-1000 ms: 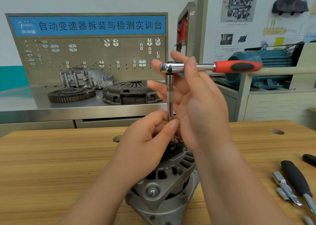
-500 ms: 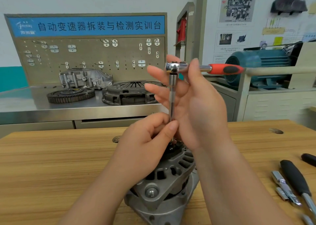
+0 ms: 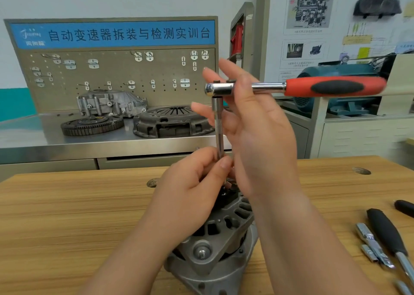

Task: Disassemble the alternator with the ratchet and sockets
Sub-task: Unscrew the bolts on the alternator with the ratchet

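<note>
Left hand [image 3: 192,194] pinches chrome extension bar [image 3: 218,124], centre frame, over grey cast alternator [image 3: 224,245]; right hand [image 3: 257,126], fingers spread, cradles red-handled ratchet [image 3: 331,86]. Keep bar plumb (socket hidden).

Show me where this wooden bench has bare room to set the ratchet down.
Widest bare patch: the light wooden benchtop left of the grey metal alternator, out to the left edge. A smaller one lies behind the black-handled tools, around the far-right round hole. Crowded: the near-right edge, with those tools.
</note>
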`<state>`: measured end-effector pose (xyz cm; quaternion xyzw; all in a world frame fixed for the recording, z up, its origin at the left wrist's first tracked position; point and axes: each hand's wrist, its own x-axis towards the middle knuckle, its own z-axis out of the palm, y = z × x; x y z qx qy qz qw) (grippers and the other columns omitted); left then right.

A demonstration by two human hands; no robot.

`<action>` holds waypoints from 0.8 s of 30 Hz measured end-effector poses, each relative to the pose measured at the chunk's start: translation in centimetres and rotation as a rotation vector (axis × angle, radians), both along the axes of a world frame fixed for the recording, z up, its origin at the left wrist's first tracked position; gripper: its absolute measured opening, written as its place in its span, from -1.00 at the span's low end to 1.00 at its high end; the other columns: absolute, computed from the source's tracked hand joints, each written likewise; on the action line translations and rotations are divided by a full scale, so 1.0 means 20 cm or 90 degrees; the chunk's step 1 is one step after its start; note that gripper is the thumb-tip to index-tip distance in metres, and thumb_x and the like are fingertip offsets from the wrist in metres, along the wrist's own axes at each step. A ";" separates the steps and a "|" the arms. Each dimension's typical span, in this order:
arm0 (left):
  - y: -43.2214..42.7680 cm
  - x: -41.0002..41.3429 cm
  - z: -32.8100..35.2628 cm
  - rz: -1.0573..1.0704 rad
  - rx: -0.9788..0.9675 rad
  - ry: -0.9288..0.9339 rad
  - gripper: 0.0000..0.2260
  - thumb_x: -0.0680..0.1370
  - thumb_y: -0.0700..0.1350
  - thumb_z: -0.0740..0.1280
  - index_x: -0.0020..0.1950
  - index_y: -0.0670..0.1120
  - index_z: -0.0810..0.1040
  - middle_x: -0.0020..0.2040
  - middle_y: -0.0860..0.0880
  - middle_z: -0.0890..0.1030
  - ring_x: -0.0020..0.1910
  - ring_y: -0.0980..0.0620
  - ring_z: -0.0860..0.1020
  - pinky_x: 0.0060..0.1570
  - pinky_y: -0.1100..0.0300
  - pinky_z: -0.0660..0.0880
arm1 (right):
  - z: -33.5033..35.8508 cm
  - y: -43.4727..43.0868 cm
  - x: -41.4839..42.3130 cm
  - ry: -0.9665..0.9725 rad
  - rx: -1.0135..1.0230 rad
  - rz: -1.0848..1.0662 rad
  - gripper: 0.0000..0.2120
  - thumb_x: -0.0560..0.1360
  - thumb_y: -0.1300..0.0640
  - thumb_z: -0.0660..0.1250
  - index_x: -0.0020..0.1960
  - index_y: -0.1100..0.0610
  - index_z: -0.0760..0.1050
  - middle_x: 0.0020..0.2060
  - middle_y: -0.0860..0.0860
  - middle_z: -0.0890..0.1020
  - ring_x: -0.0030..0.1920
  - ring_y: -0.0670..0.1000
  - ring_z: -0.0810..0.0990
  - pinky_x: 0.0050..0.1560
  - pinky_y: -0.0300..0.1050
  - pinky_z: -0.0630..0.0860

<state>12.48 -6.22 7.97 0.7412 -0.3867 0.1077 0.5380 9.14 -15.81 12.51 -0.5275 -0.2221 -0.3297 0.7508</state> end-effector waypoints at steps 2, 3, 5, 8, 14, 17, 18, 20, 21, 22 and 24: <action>0.00 0.00 0.00 0.005 0.018 -0.018 -0.75 0.50 0.09 0.17 -0.02 0.03 0.58 -0.18 -0.10 0.66 -0.13 -0.13 0.61 -0.05 -0.16 0.53 | 0.00 -0.01 0.00 0.041 0.015 0.036 -0.73 0.65 0.02 0.09 0.17 0.06 0.52 0.04 0.03 0.70 -0.08 0.06 0.70 0.03 -0.16 0.61; 0.00 0.00 0.00 0.014 0.024 -0.032 -0.73 0.50 0.08 0.17 -0.01 -0.02 0.58 -0.18 -0.10 0.66 -0.13 -0.13 0.61 -0.06 -0.15 0.53 | 0.00 -0.01 0.00 0.049 0.013 0.044 -0.71 0.65 0.00 0.08 0.17 0.07 0.52 0.01 0.05 0.71 -0.09 0.06 0.70 0.00 -0.18 0.61; 0.00 0.01 0.00 0.029 0.024 -0.041 -0.71 0.49 0.07 0.18 -0.04 -0.09 0.58 -0.20 -0.10 0.66 -0.15 -0.13 0.61 -0.08 -0.14 0.53 | 0.00 0.00 0.00 0.041 -0.002 0.026 -0.74 0.64 0.00 0.11 0.15 0.03 0.54 0.01 0.08 0.71 -0.07 0.07 0.70 -0.01 -0.22 0.59; 0.00 0.01 0.00 0.040 0.015 -0.016 -0.77 0.54 0.01 0.25 -0.06 -0.11 0.60 -0.20 -0.03 0.69 -0.15 -0.08 0.64 -0.04 -0.12 0.54 | -0.01 0.01 0.00 -0.040 -0.068 -0.115 -0.80 0.61 0.11 0.21 0.16 -0.01 0.56 0.01 0.16 0.67 -0.04 0.10 0.64 0.01 -0.25 0.49; 0.01 0.00 0.00 0.046 0.015 -0.009 -0.90 0.56 -0.12 0.31 -0.08 -0.08 0.62 -0.25 -0.03 0.69 -0.20 -0.15 0.63 -0.10 -0.14 0.55 | -0.02 0.02 0.01 -0.057 -0.061 -0.070 -0.80 0.59 0.11 0.22 0.14 -0.02 0.56 0.04 -0.04 0.68 0.06 0.17 0.63 0.12 -0.18 0.55; 0.01 -0.01 0.01 0.022 0.018 -0.016 -0.76 0.56 0.05 0.24 -0.08 -0.06 0.61 -0.25 -0.09 0.66 -0.20 -0.16 0.60 -0.10 -0.17 0.52 | 0.00 -0.01 0.00 0.025 0.025 0.049 -0.74 0.64 0.01 0.10 0.16 0.06 0.52 -0.04 0.02 0.72 -0.07 0.12 0.67 -0.11 -0.27 0.54; 0.01 -0.01 0.01 0.024 0.025 -0.022 -0.72 0.54 0.08 0.21 -0.09 -0.09 0.60 -0.24 -0.12 0.65 -0.20 -0.16 0.59 -0.11 -0.16 0.52 | 0.00 -0.02 0.00 0.048 0.037 0.067 -0.71 0.65 -0.01 0.07 0.17 0.09 0.51 -0.06 0.05 0.72 -0.09 0.05 0.68 -0.13 -0.27 0.54; 0.02 0.00 0.01 0.039 0.041 -0.040 -0.70 0.57 0.06 0.22 -0.09 -0.15 0.59 -0.23 -0.17 0.63 -0.20 -0.16 0.58 -0.11 -0.15 0.51 | -0.01 -0.02 0.02 0.061 0.032 0.047 -0.71 0.64 -0.01 0.10 0.17 0.07 0.52 -0.01 0.10 0.71 -0.07 0.02 0.67 -0.10 -0.24 0.55; 0.02 0.01 0.01 0.047 0.040 -0.042 -0.73 0.59 0.02 0.24 -0.09 -0.15 0.59 -0.23 -0.19 0.63 -0.20 -0.18 0.57 -0.12 -0.15 0.51 | -0.01 -0.01 0.02 0.047 0.021 0.017 -0.74 0.63 0.01 0.14 0.18 0.04 0.53 0.04 0.11 0.69 -0.02 0.03 0.65 -0.02 -0.20 0.56; 0.02 0.01 0.01 0.054 0.036 -0.041 -0.76 0.59 -0.01 0.25 -0.09 -0.14 0.60 -0.24 -0.19 0.63 -0.21 -0.20 0.57 -0.13 -0.15 0.51 | -0.01 -0.01 0.03 0.017 0.004 -0.020 -0.78 0.62 0.04 0.18 0.17 0.01 0.55 0.07 0.07 0.68 0.02 0.02 0.64 0.07 -0.16 0.56; 0.02 0.01 0.01 0.061 0.031 -0.037 -0.79 0.55 -0.01 0.26 -0.11 -0.11 0.61 -0.27 -0.16 0.65 -0.22 -0.22 0.58 -0.15 -0.16 0.51 | -0.01 0.00 0.02 -0.056 -0.046 -0.097 -0.81 0.59 0.14 0.25 0.14 -0.03 0.57 0.04 -0.08 0.68 0.05 -0.09 0.62 0.17 -0.16 0.53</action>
